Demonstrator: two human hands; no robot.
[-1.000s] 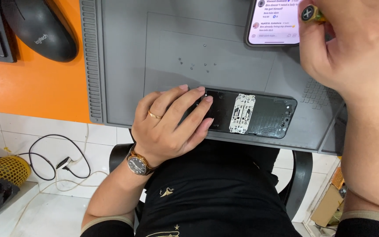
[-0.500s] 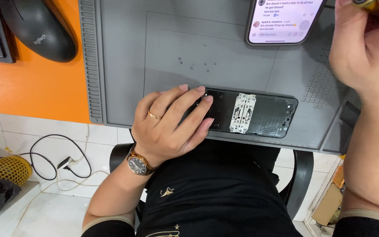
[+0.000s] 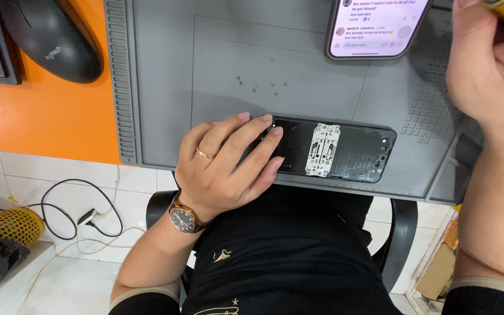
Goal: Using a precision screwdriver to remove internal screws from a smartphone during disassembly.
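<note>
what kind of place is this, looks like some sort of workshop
Most likely a phone repair bench. A grey ridged work mat lies on an orange desk, the left hand steadies an opened phone body, and tiny loose screws sit on the mat. The right hand holds a yellow-tipped tool.

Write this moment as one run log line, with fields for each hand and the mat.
left hand: flat on opened phone housing | right hand: raised, grips yellow tool | grey work mat: loose screws, lit smartphone
</note>
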